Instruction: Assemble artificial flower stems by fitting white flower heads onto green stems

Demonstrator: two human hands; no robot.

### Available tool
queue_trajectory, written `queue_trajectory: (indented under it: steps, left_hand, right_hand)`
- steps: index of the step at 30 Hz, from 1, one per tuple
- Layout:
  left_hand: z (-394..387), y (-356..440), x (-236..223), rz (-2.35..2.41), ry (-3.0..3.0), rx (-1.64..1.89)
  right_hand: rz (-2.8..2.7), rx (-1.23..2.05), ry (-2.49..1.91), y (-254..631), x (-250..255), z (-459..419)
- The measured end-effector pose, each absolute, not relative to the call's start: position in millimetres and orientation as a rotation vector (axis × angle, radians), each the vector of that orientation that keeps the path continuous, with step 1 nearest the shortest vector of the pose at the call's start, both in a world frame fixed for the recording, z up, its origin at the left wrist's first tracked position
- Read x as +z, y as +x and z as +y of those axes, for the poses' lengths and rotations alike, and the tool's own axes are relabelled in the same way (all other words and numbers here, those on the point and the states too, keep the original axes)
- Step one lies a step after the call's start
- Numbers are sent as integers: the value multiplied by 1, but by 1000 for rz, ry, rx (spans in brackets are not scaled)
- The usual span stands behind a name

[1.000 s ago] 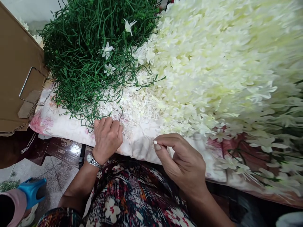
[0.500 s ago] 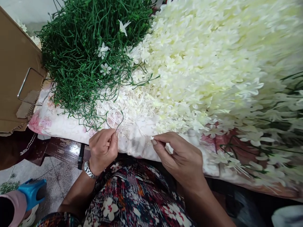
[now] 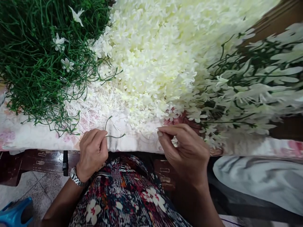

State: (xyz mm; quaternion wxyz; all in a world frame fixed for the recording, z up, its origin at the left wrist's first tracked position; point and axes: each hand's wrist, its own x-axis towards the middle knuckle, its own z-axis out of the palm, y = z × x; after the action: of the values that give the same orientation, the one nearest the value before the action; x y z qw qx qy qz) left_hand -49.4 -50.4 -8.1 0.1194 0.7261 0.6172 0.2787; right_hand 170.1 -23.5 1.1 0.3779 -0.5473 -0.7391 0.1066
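Observation:
My left hand, a watch on its wrist, is closed in a pinch on a thin green plastic stem whose prongs stick out to the right. My right hand is closed too, thumb and forefinger pinching a small white flower piece that I can barely see. Both hands hover at the near edge of a floral cloth. Ahead lie a heap of cream artificial flowers, a tangle of green stems on the left, and white stamen pieces between them.
Finished sprigs with green stems and white blossoms lie at the right. A grey-white cloth is at the lower right. A blue object sits on the tiled floor at lower left. My patterned garment covers my lap.
My left hand drew a green stem out of the tangle and pulled it toward me. The right hand kept its pinch. The view swung right, hiding the cardboard box.

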Motion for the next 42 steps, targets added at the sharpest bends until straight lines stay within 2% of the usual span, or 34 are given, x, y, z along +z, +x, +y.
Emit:
queue_trajectory:
  steps: [6, 8, 12, 17, 20, 25, 31, 42]
  left_hand:
    - [-38, -32, 6, 1811, 2394, 930]
    - [-27, -15, 11, 1639, 2558, 855]
    - [-5, 16, 11, 1450, 2751, 472]
    - [3, 24, 5, 1415, 2775, 495]
    - [0, 19, 7, 1473, 2582, 723]
    - [-5, 9, 17, 1365, 1822, 1092]
    - [-11, 4, 19, 1087, 948, 1206]
    - [-24, 1, 8, 1008, 1051, 1313]
  right_hand:
    - [-1919, 263, -1421, 172, -2, -25]
    - [-1909, 267, -1421, 172, -1, -25]
    - [-1864, 271, -1420, 173, 1, -25]
    - [-1847, 271, -1404, 176, 0, -26]
    - [-1843, 300, -1396, 176, -1, -26]
    - [-1860, 358, -1359, 171, 4, -26]
    - [-1849, 533, -1185, 159, 22, -26]
    - [-2038, 414, -1111, 144, 33, -24]
